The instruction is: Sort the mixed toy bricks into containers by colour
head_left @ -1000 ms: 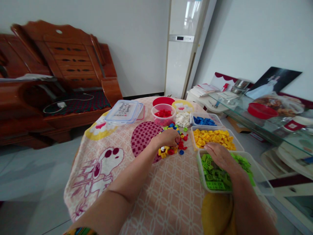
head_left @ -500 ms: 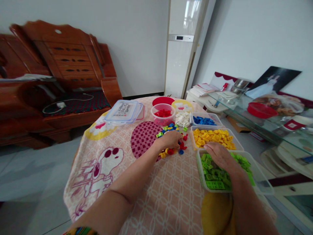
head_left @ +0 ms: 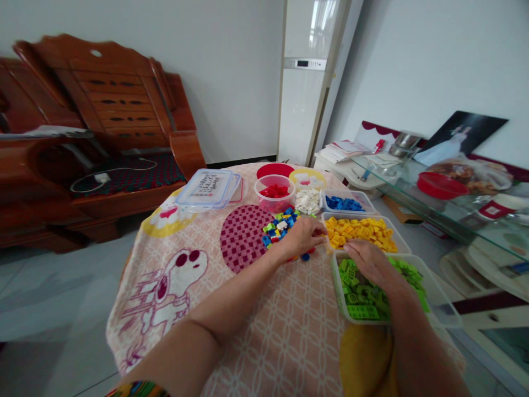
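My left hand [head_left: 305, 236] is beside the near-left corner of a clear box of yellow toy bricks [head_left: 363, 232]. Its fingers are pinched together, and whatever they hold is too small to make out. Under and behind that hand lies a mixed pile of coloured bricks [head_left: 273, 227] on the cloth. My right hand [head_left: 366, 260] reaches over a box of green bricks [head_left: 360, 298], fingers stretched out and their tips at the edge of the yellow box; nothing shows in it.
A round tub of red bricks [head_left: 275, 191], a heap of white bricks [head_left: 307, 202] and a box of blue bricks [head_left: 344, 204] stand farther back. Stacked lids [head_left: 206, 187] lie at the back left. A glass table [head_left: 407, 193] adjoins on the right.
My left hand has moved right, from over the mixed pile to the edge of the yellow box, uncovering more of the pile. My right hand has stayed in place.
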A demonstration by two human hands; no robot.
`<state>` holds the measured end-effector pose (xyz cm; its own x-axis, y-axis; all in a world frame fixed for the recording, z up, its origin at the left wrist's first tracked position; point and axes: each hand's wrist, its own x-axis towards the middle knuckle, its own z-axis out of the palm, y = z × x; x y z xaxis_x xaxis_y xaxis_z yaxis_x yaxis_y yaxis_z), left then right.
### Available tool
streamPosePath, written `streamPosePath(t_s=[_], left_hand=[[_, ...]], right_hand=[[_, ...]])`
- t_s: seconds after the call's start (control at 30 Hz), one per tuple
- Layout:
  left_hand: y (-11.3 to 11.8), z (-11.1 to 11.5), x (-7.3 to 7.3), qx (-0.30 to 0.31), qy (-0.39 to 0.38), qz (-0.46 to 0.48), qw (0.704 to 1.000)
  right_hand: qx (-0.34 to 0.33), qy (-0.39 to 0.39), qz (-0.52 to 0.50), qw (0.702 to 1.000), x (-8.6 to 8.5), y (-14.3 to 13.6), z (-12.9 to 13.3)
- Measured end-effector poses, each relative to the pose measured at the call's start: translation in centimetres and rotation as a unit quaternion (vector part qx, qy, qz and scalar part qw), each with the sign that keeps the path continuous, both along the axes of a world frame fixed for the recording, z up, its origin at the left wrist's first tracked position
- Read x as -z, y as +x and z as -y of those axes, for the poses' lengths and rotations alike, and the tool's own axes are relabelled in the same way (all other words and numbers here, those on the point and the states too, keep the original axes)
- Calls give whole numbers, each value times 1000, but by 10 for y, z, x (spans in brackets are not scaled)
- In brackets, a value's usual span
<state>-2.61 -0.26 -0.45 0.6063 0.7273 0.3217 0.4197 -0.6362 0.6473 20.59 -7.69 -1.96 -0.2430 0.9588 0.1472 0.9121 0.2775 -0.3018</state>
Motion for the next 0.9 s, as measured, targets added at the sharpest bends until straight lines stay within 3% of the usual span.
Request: streamPosePath(t_s=[0.37, 0.7, 0.9], left_hand=[[28, 17, 24, 56, 9, 51, 997], [29, 17, 25, -19, -29, 115, 993], [35, 16, 34, -3, -108, 169, 980]], right_hand=[[-12, -14, -8, 1000, -3, 2, -1], [-4, -6, -2, 1000, -2, 2, -1], [-3, -4, 8, 1000, -1, 2, -1]])
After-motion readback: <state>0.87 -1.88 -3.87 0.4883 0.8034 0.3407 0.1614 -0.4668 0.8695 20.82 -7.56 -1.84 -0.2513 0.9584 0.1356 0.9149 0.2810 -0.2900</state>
